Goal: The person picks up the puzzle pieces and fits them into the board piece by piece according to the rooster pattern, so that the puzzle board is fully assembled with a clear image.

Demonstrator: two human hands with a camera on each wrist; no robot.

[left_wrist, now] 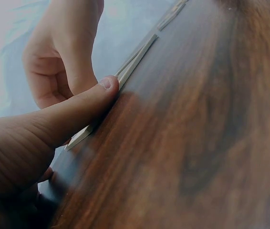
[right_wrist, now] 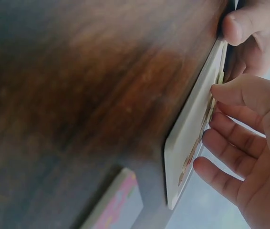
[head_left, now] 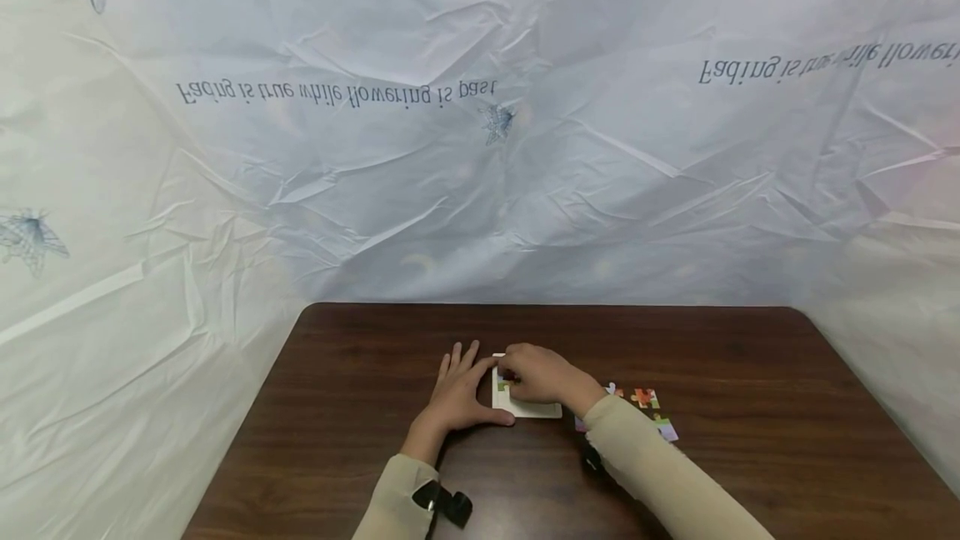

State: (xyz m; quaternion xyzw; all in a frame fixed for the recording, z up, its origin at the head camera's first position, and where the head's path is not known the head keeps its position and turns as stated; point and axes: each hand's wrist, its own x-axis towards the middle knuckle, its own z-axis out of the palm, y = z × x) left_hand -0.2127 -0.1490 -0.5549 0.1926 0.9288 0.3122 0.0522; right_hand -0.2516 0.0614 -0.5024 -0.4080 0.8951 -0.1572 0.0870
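Observation:
A small white puzzle tray [head_left: 536, 410] lies flat on the table. My left hand [head_left: 459, 394] rests around its left side with fingers spread and straight. The left thumb [left_wrist: 94, 98] touches the tray's near edge. Over the tray, my right hand [head_left: 542, 375] bends its fingers down near the upper left corner. Its thumb and index finger pinch a jigsaw piece at the tray, largely hidden by the hand. A green and coloured jigsaw piece [head_left: 503, 386] shows in the tray beside the right fingers.
Several loose jigsaw pieces [head_left: 645, 397] lie right of the tray, partly behind the right forearm. The brown wooden table [head_left: 375, 340] ends at a printed sheet [head_left: 450, 190] hanging behind it. Black straps [head_left: 442, 502] sit at the wrists.

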